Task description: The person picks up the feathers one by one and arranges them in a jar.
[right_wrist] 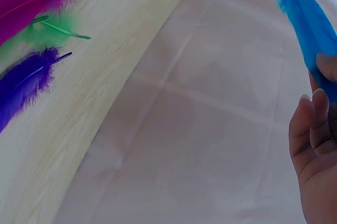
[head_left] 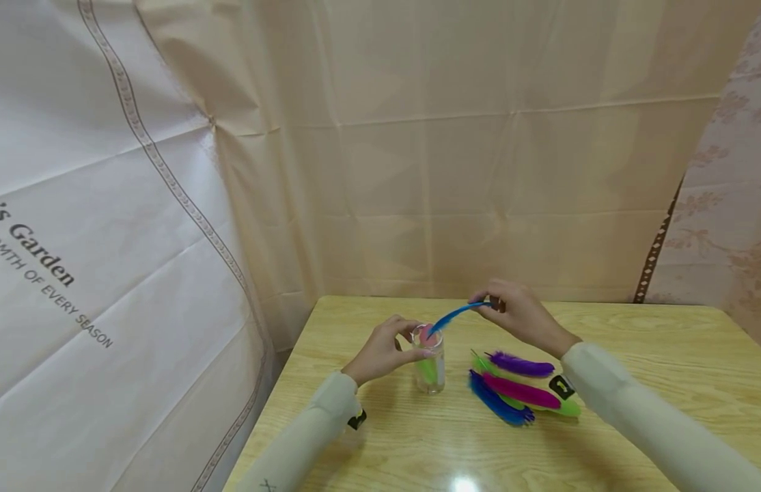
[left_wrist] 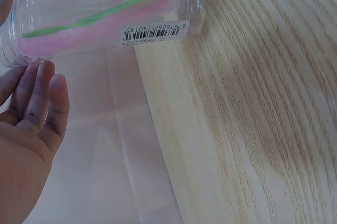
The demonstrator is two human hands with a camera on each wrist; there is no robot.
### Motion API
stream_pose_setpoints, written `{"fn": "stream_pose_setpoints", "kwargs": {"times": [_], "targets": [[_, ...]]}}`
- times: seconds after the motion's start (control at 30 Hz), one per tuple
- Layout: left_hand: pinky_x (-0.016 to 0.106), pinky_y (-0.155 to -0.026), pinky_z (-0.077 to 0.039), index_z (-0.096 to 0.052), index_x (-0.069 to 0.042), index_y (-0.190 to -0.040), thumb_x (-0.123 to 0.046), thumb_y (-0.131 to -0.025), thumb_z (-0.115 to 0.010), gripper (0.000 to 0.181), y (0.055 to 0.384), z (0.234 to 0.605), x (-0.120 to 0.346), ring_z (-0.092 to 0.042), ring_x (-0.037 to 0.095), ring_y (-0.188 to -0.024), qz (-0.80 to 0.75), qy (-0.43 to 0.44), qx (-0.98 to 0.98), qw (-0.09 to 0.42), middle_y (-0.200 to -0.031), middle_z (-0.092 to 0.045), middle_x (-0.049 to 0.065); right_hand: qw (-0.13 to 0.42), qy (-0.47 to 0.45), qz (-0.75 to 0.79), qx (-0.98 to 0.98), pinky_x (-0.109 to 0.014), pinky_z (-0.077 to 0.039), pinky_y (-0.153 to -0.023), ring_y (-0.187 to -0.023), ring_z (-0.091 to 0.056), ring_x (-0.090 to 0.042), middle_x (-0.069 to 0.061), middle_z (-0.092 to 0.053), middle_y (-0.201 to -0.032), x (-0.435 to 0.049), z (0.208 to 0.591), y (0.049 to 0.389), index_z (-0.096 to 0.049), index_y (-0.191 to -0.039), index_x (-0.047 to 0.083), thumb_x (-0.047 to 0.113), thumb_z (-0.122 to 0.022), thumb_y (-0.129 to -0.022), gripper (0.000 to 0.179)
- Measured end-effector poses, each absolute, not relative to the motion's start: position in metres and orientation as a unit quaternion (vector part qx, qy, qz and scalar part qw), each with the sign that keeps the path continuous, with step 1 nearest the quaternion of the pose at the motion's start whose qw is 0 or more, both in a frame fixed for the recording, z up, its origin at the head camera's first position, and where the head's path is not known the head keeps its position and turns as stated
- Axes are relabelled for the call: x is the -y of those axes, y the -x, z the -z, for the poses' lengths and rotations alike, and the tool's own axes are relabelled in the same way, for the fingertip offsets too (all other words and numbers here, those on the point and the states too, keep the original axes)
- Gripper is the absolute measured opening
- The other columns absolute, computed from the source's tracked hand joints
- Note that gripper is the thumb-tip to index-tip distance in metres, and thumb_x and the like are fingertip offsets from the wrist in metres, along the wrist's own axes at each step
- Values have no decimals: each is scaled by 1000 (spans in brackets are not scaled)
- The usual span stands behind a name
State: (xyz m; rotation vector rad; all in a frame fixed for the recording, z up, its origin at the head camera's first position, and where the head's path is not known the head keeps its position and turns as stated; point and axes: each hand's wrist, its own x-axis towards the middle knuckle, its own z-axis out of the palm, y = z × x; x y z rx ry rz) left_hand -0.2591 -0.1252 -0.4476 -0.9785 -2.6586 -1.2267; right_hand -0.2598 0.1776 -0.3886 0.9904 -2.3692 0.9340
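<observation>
My left hand (head_left: 385,350) grips a clear jar (head_left: 438,377) near its rim, thumb on the near side and fingers behind. The jar stands upright on the table. Inside it lean a pink feather (left_wrist: 79,37) and a green feather (left_wrist: 108,14), and a barcode label (left_wrist: 155,33) is stuck on its wall. Above and right of the jar, my right hand (head_left: 520,313) pinches a bright blue feather (right_wrist: 310,21) by its broad end. That feather slants down leftward, its quill end at the jar's mouth; whether the tip is inside I cannot tell.
Right of the jar, several loose feathers lie in a pile: purple (head_left: 522,364), magenta (head_left: 520,391), dark blue (head_left: 496,400) and green (head_left: 570,408). Beneath is a wood-grain table (head_left: 380,444). Beige cloth (head_left: 479,171) hangs behind it, with printed white cloth (head_left: 110,239) at the left.
</observation>
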Motion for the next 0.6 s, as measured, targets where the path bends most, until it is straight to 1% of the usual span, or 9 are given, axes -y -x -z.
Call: {"fn": "stream_pose_setpoints", "kwargs": {"times": [0.2,0.4,0.6], "targets": [[26,-67,-51,-60,-32,-126,-54,-78,-72,54,260,447,125,-57,24,-97,397,317,861,29,-102,-55,-7,219,-376,-320,841,-21,-46,-55,-65,-47,-6,12,-56,-84,-174,387,261,-69,-99,24,11,-71,-86,18],[26,-67,-51,-60,-31,-125,-55,-79,-71,53,260,448,125,-56,18,-95,396,317,861,32,-102,-55,-7,262,-424,-281,820,-19,-45,-55,-66,-48,-3,11,-59,-87,-166,387,261,-70,-98,19,7,-76,-81,21],[26,-67,-52,-60,-32,-124,-56,-79,-70,53,262,450,126,-55,14,-94,393,316,863,36,-102,-55,-8,278,-461,-260,802,-20,-49,-60,-74,-53,-5,8,-61,-92,-159,389,263,-69,-98,16,2,-78,-78,26]]}}
